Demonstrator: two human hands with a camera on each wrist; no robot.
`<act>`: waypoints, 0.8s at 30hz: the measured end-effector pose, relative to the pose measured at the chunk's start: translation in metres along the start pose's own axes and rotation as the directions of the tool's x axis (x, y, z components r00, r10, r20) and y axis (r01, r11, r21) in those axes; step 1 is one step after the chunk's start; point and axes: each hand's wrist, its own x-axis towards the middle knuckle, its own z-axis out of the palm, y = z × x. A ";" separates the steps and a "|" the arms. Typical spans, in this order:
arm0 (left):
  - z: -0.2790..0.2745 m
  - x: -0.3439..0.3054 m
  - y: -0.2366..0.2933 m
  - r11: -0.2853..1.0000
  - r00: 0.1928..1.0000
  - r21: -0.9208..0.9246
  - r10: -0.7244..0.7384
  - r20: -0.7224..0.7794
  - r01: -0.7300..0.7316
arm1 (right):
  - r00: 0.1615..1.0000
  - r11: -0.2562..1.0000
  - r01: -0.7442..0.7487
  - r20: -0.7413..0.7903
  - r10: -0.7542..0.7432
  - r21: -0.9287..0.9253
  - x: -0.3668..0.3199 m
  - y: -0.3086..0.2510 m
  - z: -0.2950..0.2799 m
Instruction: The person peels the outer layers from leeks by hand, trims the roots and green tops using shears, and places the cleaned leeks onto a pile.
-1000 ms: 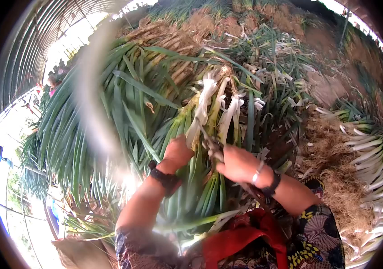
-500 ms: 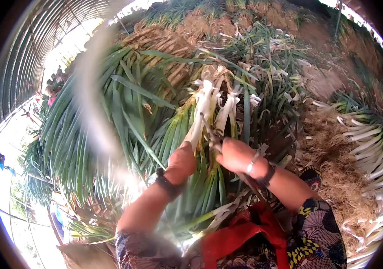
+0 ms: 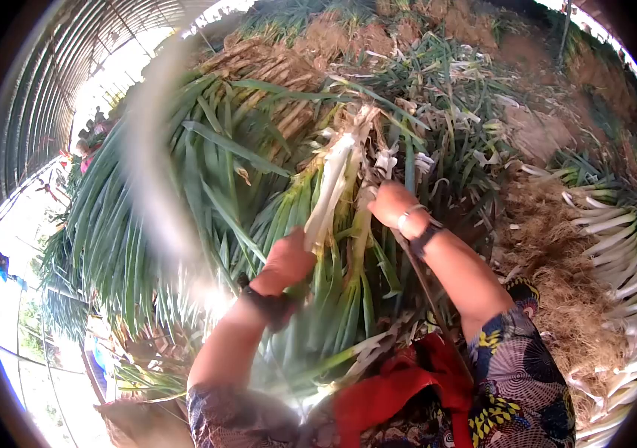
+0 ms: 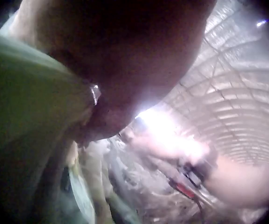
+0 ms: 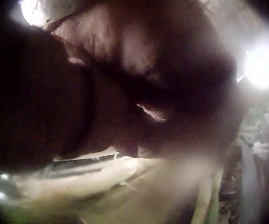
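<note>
I noted: left hand (image 3: 287,260) gripped pale stalk (image 3: 331,181), leaning one o'clock; right hand (image 3: 394,206) gripped dark stick (image 3: 417,273); uneven pull could've snapped stalk.

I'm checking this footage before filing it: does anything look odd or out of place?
Yes. A pale, blurred streak crosses the head view's left side, obscuring part of the green onion leaves. Loose leaves and peelings look untidily strewn beside the aligned onions.
</note>
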 end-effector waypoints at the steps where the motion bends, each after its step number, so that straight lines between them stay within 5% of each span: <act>1: -0.010 0.002 -0.005 0.995 0.999 -0.089 -0.042 0.013 0.043 | 1.000 1.000 -0.011 0.007 0.010 0.029 -0.015 -0.007 -0.014; 3: -0.024 0.002 -0.012 0.954 0.989 -0.266 -0.123 0.079 0.140 | 0.977 0.991 0.018 0.206 -0.046 0.136 -0.063 -0.021 -0.036; 5: -0.024 -0.002 -0.016 0.853 0.981 -0.486 -0.136 0.141 0.188 | 0.939 0.999 0.029 0.342 -0.036 0.027 -0.107 -0.024 -0.039; 8: -0.014 -0.001 -0.018 0.589 0.939 -0.739 -0.114 0.325 0.327 | 0.947 0.989 0.129 0.289 -0.143 0.067 -0.146 -0.007 -0.022; 12: 0.003 0.001 0.005 0.466 0.918 -0.796 -0.108 0.381 0.385 | 0.982 0.999 0.043 0.181 -0.047 0.026 -0.099 0.008 -0.018; 15: 0.038 0.015 0.001 0.463 0.938 -0.827 -0.034 0.344 0.320 | 0.985 0.985 -0.173 0.031 0.172 0.003 -0.043 0.044 0.011; 20: 0.081 0.038 0.005 0.333 0.929 -0.867 -0.126 0.349 0.371 | 0.953 0.996 0.021 0.298 -0.045 0.085 -0.123 0.010 -0.022; 24: 0.095 0.046 0.006 0.498 0.936 -0.793 -0.181 0.301 0.351 | 0.910 0.995 0.049 0.406 -0.082 0.090 -0.189 0.005 -0.023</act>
